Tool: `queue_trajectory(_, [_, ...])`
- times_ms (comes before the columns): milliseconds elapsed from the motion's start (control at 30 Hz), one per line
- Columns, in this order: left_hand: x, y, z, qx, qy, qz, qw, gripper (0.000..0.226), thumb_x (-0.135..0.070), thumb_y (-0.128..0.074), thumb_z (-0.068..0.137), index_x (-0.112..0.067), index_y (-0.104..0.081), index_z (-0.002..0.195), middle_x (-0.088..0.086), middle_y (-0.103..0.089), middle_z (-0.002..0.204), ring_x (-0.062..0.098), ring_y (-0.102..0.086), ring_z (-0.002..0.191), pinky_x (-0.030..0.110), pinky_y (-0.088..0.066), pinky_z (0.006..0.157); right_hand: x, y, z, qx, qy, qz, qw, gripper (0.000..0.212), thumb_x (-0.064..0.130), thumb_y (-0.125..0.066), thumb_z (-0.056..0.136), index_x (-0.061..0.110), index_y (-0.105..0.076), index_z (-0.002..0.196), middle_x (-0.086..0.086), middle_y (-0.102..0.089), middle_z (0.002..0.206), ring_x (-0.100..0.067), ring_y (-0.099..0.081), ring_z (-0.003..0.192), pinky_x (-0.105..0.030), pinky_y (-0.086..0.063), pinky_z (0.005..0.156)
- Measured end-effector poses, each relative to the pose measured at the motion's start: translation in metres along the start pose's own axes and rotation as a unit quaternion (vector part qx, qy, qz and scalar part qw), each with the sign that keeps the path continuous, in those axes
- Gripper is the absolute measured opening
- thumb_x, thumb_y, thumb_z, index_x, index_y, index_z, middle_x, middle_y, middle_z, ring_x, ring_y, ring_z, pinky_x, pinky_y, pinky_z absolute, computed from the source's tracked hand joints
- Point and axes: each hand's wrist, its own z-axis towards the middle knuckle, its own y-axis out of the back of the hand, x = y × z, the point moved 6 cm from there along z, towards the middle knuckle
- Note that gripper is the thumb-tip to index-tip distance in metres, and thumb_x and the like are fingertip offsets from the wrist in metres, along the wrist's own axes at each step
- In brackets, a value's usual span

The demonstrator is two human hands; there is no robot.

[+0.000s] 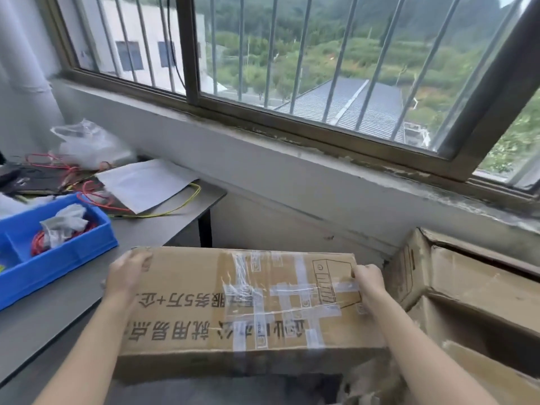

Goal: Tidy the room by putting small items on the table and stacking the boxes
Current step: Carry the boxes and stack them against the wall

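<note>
Daylight is coming through the barred window (292, 54); a stained sill (292, 159) is running just below it; a grey table (58, 302) is standing below its left end.

cardboard box (190, 276) | black print, upside down | "服务5万+企" | second line partly legible: "就用"

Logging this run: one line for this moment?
left hand: grips taped box | right hand: grips same | position: between table and cardboard boxes
</note>
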Motion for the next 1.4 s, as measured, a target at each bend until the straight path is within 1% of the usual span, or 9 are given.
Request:
queue_trajectory(100, [-0.052,-0.050,-0.014,0.011,-0.035,0.022,0.999,0.046,-0.047,-0.051,0.064,-0.026,-0.062,0.103,0.008,-0.059,0.114,0.037,-0.047,0.117,0.052,-0.041,0.099,0.002,0.013,0.037,-0.001,-0.011,0.018,1.000,0.007,0.007,-0.049,0.089,0.002,-0.051,0.085,-0.012,-0.051,0.081,-0.024,-0.048,0.079,-0.031,-0.040,0.068])
queue_trajectory(267, [-0.098,-0.145,0.026,0.072,-0.071,0.055,0.993,0.068,-0.054,-0.047,0.061,-0.021,-0.057,0.119,0.010,-0.055,0.125,0.038,-0.044,0.119,0.050,-0.038,0.101,-0.001,0.041,0.085,-0.074,-0.038,0.031,0.996,0.015,0.007,-0.051,0.086,-0.001,-0.053,0.074,-0.015,-0.052,0.077,-0.024,-0.045,0.074,-0.032,-0.028,0.059])
queue_trajectory(400, [-0.123,-0.226,0.065,0.139,-0.079,0.093,0.983,0.053,-0.058,-0.048,0.062,-0.030,-0.056,0.106,0.010,-0.058,0.117,0.037,-0.049,0.112,0.055,-0.039,0.100,0.001,0.059,0.117,-0.129,-0.087,0.071,0.985,0.011,0.006,-0.053,0.080,0.006,-0.050,0.069,-0.020,-0.060,0.091,-0.032,-0.054,0.088,-0.035,-0.040,0.073])
queue_trajectory(500, [-0.139,-0.284,0.088,0.182,-0.091,0.129,0.970,0.076,-0.058,-0.051,0.054,-0.025,-0.055,0.122,0.012,-0.056,0.127,0.037,-0.045,0.121,0.049,-0.032,0.107,0.012,0.063,0.130,-0.141,-0.097,0.023,0.985,0.020,0.009,-0.051,0.085,0.003,-0.060,0.102,-0.015,-0.059,0.108,-0.032,-0.051,0.106,-0.036,-0.039,0.088])
queue_trajectory(633, [-0.147,-0.343,0.102,0.231,-0.126,0.303,0.916,0.080,-0.041,-0.067,0.073,-0.017,-0.036,0.142,0.022,-0.042,0.140,0.040,-0.034,0.130,0.044,-0.026,0.106,0.030,0.028,0.145,-0.059,-0.106,-0.192,0.974,0.054,0.030,-0.045,0.093,0.011,-0.035,0.142,-0.018,-0.032,0.147,-0.037,-0.026,0.136,-0.039,-0.024,0.110])
queue_trajectory(767, [-0.158,-0.372,0.121,0.210,-0.175,0.450,0.850,0.080,-0.036,-0.070,0.076,-0.022,-0.031,0.145,0.026,-0.036,0.138,0.041,-0.034,0.128,0.045,-0.029,0.104,0.032,-0.026,0.138,-0.068,-0.077,-0.372,0.923,0.062,0.048,-0.021,0.098,0.016,-0.010,0.150,-0.015,0.000,0.157,-0.035,0.007,0.144,-0.051,0.001,0.116])
queue_trajectory(1000, [-0.147,-0.386,0.122,0.170,-0.262,0.511,0.801,0.068,-0.046,-0.052,0.086,-0.017,-0.030,0.144,0.026,-0.026,0.144,0.038,-0.024,0.132,0.047,-0.025,0.104,0.028,-0.027,0.145,-0.100,-0.076,-0.414,0.902,0.062,0.053,-0.020,0.097,0.021,-0.012,0.149,-0.010,-0.004,0.158,-0.030,0.005,0.145,-0.050,0.003,0.116])
queue_trajectory(1200, [-0.149,-0.387,0.109,0.162,-0.315,0.475,0.806,0.058,-0.033,-0.062,0.084,-0.008,-0.048,0.134,0.027,-0.019,0.149,0.038,-0.012,0.138,0.052,-0.021,0.105,0.031,-0.024,0.143,-0.102,-0.080,-0.417,0.900,0.062,0.052,-0.020,0.097,0.021,-0.013,0.149,-0.009,-0.005,0.158,-0.028,0.003,0.145,-0.049,0.003,0.117])
queue_trajectory(1400, [-0.153,-0.407,0.071,0.245,-0.377,0.468,0.761,0.052,-0.032,-0.055,0.089,-0.009,-0.046,0.135,0.022,-0.017,0.153,0.035,-0.012,0.140,0.047,-0.015,0.111,0.035,-0.019,0.137,-0.085,-0.072,-0.366,0.924,0.061,0.047,-0.030,0.097,0.026,-0.008,0.150,-0.008,0.003,0.158,-0.025,0.011,0.145,-0.047,0.004,0.118])
